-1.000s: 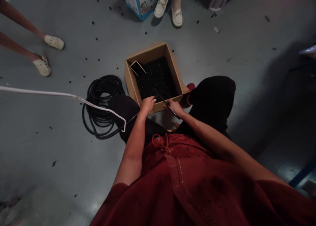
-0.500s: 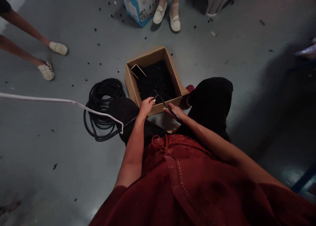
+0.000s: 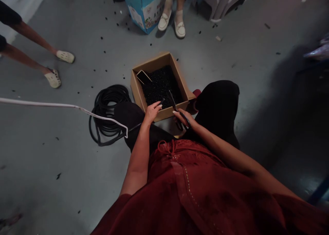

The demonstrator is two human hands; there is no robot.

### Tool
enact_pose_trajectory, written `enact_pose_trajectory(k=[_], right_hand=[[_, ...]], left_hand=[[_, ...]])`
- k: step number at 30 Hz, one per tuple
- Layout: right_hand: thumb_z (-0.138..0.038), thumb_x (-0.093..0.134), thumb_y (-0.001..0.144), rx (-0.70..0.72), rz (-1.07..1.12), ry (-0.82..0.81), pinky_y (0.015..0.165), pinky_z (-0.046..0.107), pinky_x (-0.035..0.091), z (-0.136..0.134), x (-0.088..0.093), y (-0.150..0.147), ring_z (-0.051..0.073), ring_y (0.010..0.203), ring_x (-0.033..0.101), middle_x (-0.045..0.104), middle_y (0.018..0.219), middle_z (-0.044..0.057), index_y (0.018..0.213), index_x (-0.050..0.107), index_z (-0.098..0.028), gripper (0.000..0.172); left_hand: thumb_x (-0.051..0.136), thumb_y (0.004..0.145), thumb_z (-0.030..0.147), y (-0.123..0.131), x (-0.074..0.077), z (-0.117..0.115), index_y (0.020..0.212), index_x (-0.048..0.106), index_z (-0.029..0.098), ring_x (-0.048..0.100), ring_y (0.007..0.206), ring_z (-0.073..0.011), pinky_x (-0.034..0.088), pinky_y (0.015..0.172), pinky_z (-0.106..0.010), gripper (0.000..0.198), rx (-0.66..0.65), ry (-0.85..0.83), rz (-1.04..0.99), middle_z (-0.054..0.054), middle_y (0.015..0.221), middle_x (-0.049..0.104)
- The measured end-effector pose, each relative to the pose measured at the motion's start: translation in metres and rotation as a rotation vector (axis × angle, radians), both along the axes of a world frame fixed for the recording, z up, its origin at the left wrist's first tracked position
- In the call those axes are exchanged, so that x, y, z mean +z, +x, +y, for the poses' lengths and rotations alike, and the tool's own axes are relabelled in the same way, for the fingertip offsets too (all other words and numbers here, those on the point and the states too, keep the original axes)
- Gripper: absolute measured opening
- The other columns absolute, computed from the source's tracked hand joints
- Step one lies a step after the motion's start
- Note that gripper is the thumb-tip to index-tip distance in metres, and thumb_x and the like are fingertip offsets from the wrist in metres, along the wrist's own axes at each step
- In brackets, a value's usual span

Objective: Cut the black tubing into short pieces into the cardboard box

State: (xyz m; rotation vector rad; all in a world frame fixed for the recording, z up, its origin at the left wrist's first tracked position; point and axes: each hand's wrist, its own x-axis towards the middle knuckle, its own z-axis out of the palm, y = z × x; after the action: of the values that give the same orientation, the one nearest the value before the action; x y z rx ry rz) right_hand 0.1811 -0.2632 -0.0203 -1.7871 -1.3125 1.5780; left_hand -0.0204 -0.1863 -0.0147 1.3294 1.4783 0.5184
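Below my knees a cardboard box (image 3: 139, 91) holds a heap of small black cut pieces (image 3: 160, 81). My left hand (image 3: 153, 111) is closed over the near edge of the box, pinching the end of a black tube (image 3: 162, 101). That tube runs back under my left forearm and over my knee to a coil of black tubing (image 3: 110, 91) on the floor. In my right hand (image 3: 186, 116) is a pair of black scissors (image 3: 172, 100), their blades pointing over the box, apart from the tube end. Their handles are partly hidden by my fingers.
A small dark box-shaped object (image 3: 144, 76) leans inside the cardboard box. One white cord (image 3: 59, 104) crosses from the left to my knee. Two other people's feet, a blue carton (image 3: 149, 12) and a plastic stool (image 3: 218, 3) are farther off. Black bits dot the floor.
My right hand has turned the scissors more upright and away from the tube end, with the handles spread wider. My left hand stays nearly in place. The whole view has shifted slightly.
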Motion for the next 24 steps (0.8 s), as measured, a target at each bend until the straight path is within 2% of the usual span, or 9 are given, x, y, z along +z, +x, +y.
enact_pose_trajectory(k=[4,10,18,24], right_hand=[[-0.057,0.050,0.092,0.039,-0.068,0.041,0.082,0.034,0.052,-0.005,-0.006,-0.005,0.023,0.088,0.070,0.073,0.099,0.008,0.120,0.057,-0.020,0.047],[-0.058,0.056,0.088,0.094,-0.162,0.105,0.091,0.037,0.048,-0.004,-0.009,-0.008,0.028,0.108,0.065,0.069,0.118,0.012,0.126,0.056,-0.019,0.055],[-0.055,0.055,0.089,0.138,-0.195,0.094,0.089,0.036,0.049,-0.002,-0.010,-0.009,0.028,0.104,0.066,0.070,0.113,0.012,0.126,0.058,-0.018,0.052],[-0.058,0.053,0.090,0.150,-0.183,0.097,0.087,0.036,0.049,-0.003,-0.012,-0.010,0.029,0.104,0.065,0.070,0.113,0.011,0.126,0.057,-0.019,0.053]], left_hand=[[0.060,0.089,0.024,0.000,0.000,-0.002,0.129,0.066,0.009,0.066,0.074,-0.0115,0.050,0.071,-0.023,0.043,-0.010,-0.003,-0.023,-0.012,0.108,0.075],[0.063,0.088,0.028,-0.002,-0.006,-0.002,0.128,0.068,0.013,0.062,0.069,-0.0106,0.049,0.072,-0.023,0.043,-0.021,-0.002,-0.025,-0.009,0.103,0.077],[0.063,0.086,0.028,-0.002,-0.008,-0.002,0.126,0.069,0.011,0.056,0.061,-0.0098,0.047,0.066,-0.023,0.043,-0.060,0.009,0.003,-0.006,0.087,0.075],[0.061,0.086,0.028,-0.001,-0.005,-0.003,0.122,0.071,0.013,0.057,0.064,-0.0109,0.046,0.068,-0.023,0.040,-0.094,0.027,0.032,-0.004,0.088,0.076]])
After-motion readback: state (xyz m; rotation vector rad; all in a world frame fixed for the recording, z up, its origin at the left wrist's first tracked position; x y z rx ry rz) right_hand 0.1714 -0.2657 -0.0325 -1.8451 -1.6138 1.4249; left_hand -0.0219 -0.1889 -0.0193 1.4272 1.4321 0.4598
